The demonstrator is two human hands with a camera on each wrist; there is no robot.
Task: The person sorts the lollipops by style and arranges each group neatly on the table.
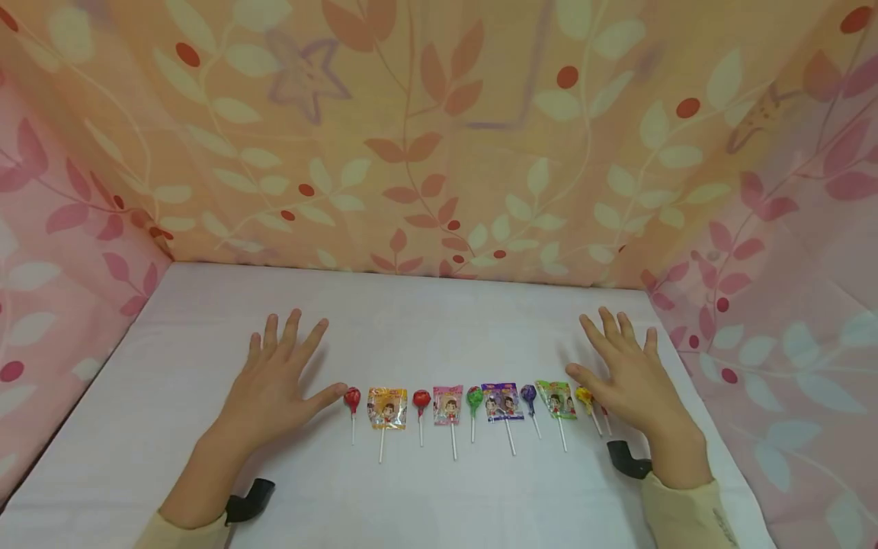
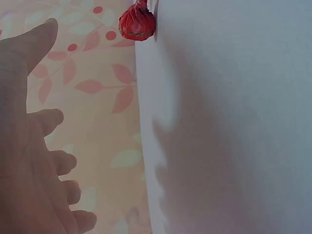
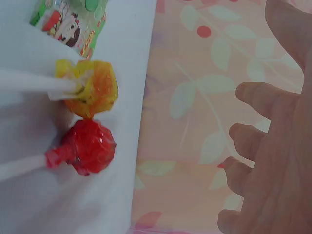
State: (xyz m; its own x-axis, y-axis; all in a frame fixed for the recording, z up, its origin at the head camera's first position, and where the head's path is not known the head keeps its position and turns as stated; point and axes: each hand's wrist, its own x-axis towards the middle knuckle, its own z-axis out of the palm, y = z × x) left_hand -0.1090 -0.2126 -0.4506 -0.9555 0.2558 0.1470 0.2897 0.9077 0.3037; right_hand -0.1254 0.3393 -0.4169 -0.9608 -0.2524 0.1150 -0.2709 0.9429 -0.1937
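A row of several wrapped lollipops lies across the white table, sticks toward the person. My left hand [image 1: 270,393] is spread over the table at the row's left end, its thumb tip overlapping the edge of a red lollipop [image 1: 352,399] in the head view. My right hand [image 1: 631,381], also spread and holding nothing, is at the right end. Beside it are a yellow lollipop [image 3: 92,87] and a red one [image 3: 92,147], the red one mostly hidden by that hand in the head view. A lollipop in a green packet [image 1: 556,399] comes just left of these.
Between the ends lie an orange packet [image 1: 387,409], another red lollipop [image 1: 421,401], a pink packet [image 1: 448,405], a green lollipop [image 1: 475,399], a purple packet [image 1: 503,402] and a dark purple lollipop [image 1: 528,396]. Leaf-patterned cloth [image 1: 411,152] walls the table's back and sides.
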